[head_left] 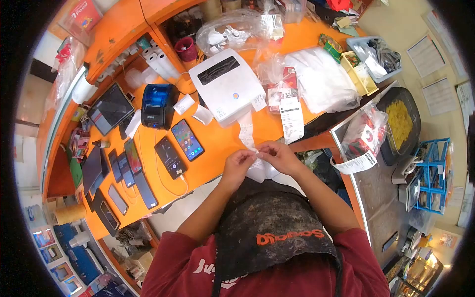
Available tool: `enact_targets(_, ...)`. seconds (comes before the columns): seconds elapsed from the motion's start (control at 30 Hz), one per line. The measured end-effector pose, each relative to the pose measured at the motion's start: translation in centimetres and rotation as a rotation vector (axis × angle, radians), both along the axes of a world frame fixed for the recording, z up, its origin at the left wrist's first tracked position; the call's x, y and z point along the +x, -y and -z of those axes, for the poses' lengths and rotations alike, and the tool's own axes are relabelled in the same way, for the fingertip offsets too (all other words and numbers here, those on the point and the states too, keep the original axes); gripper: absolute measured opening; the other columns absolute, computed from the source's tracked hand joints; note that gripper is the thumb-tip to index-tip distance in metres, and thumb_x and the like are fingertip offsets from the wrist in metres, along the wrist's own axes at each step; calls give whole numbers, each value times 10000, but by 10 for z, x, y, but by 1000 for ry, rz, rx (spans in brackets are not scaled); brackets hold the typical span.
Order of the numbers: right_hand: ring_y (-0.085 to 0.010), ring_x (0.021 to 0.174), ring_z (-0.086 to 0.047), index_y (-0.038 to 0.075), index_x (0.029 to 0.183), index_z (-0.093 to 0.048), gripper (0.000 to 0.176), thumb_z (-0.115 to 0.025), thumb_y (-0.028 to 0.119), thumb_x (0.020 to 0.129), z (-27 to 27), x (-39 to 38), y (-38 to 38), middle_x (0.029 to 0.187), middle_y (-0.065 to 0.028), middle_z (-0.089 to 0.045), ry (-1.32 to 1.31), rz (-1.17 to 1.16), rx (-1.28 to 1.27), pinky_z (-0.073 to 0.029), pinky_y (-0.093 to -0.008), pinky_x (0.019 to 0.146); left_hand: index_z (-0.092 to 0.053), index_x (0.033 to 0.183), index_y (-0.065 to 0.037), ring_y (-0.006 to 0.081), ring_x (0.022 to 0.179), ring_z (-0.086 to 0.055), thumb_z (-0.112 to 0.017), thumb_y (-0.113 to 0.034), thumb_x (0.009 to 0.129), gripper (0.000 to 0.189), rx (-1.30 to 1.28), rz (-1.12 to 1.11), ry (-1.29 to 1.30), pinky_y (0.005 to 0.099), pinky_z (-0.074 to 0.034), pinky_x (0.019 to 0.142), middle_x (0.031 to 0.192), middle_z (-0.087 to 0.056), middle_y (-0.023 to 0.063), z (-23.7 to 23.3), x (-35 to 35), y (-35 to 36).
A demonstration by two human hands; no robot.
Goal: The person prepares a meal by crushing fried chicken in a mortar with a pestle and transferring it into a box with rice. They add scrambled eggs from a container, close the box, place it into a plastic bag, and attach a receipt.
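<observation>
under the camera's view, the orange desk (217, 143) spreads wide, and the white label printer (227, 84) stands near its middle. right of the label printer lies a big clear bag of white material (321, 81), and between the two sits a smaller bag with red contents (281, 88) with a long printed slip (292, 119) hanging from it. further right of the label printer, past the desk edge, a dark tray of yellow food (401, 121) rests on a metal counter (371, 198). left of the label printer stands a blue receipt printer (157, 105), and beyond that a tablet (111, 108) leans tilted. in front of the label printer and a little left, two phones (187, 139) lie face up side by side with lit screens, with more phones in a row further left. behind the label printer to the left stand white paper rolls (161, 64) and a red cup (187, 49).

a paper strip (246, 131) runs from the front of the label printer down over the desk edge. the left hand (237, 166) and the right hand (279, 156) meet just in front of the label printer, at the strip's lower end. the fingers of both hands are pinched together on the strip, thumb against forefinger, the two hands nearly touching. more white paper hangs below them against the dark apron.
</observation>
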State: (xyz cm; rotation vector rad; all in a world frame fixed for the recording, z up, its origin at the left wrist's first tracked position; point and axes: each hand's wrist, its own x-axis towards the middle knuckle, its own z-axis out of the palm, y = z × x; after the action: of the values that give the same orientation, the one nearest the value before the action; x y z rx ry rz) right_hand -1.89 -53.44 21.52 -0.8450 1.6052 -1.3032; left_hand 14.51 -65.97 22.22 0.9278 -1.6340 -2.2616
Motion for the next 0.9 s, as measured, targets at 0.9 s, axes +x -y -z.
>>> enact_targets(0.9, -74, 773, -581, 27, 999, -639, 146, -593, 155, 1051, 13, 12, -1, 828, 3, -616, -29, 327, -57, -458, -242, 691, -581, 1089, -22, 133, 904, -639, -705, 0, 947, 190, -265, -162, 57, 285, -522, 801, 963, -646, 49, 17, 21, -6)
